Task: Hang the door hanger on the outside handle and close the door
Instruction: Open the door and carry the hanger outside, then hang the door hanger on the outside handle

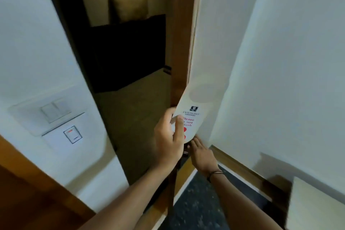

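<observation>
We pinch the door hanger [188,117] in our left hand [168,136], right hand [201,153] reaching below it, grip unclear; we should steady the door [182,61] first.

Quick count, going off the door [183,46] as the landmark: one door, standing open. One hanger [194,110], right at the door's edge. Two hands, the left hand [169,137] pinching the hanger and the right hand [200,152] just below it, reaching flat-fingered. One wristband [214,173] on the right wrist. Left of the door there's one switch panel [54,110] with two rockers, and one smaller square switch [72,134] under that. Through the doorway: one dark cabinet [128,52]. The handle itself is too hidden to count.
</observation>
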